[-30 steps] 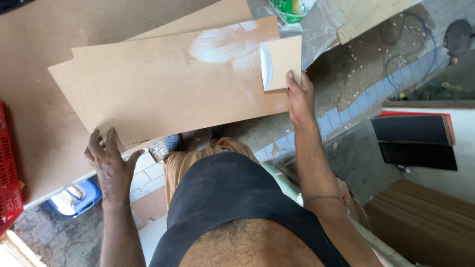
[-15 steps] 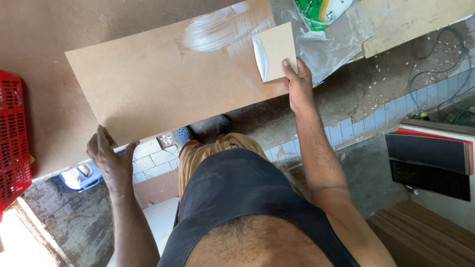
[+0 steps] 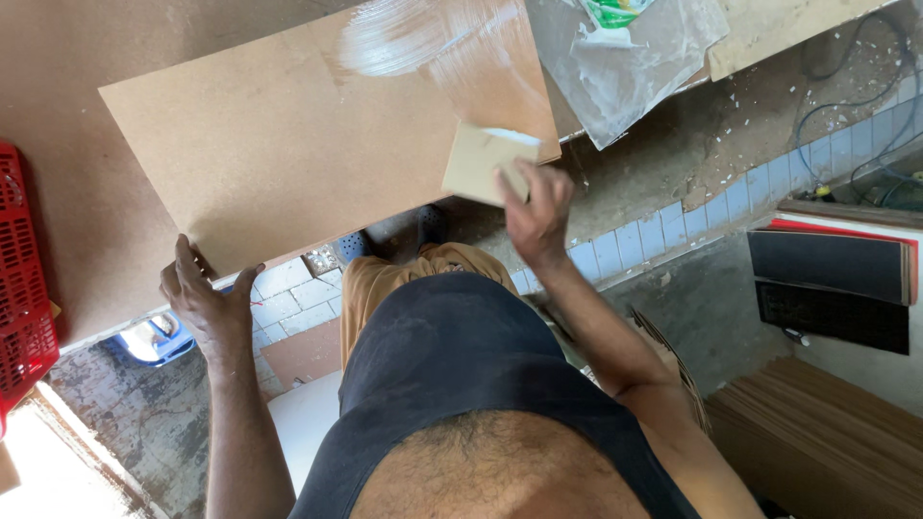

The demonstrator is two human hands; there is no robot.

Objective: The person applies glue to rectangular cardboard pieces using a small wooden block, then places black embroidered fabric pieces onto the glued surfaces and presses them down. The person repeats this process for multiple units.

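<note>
Gripping the near corner of a large brown board (image 3: 317, 144), the left hand (image 3: 207, 308) is seen with fingers closed on its edge. A small tan card (image 3: 478, 163) is pinched in the right hand (image 3: 534, 207) at the board's near right edge. White glue (image 3: 413, 34) is smeared farther up, beside crumpled clear plastic (image 3: 625, 62).

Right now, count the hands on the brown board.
1. The left hand grips the brown board at its near left corner. The right hand holds a small card scraper off the near right edge.
</note>
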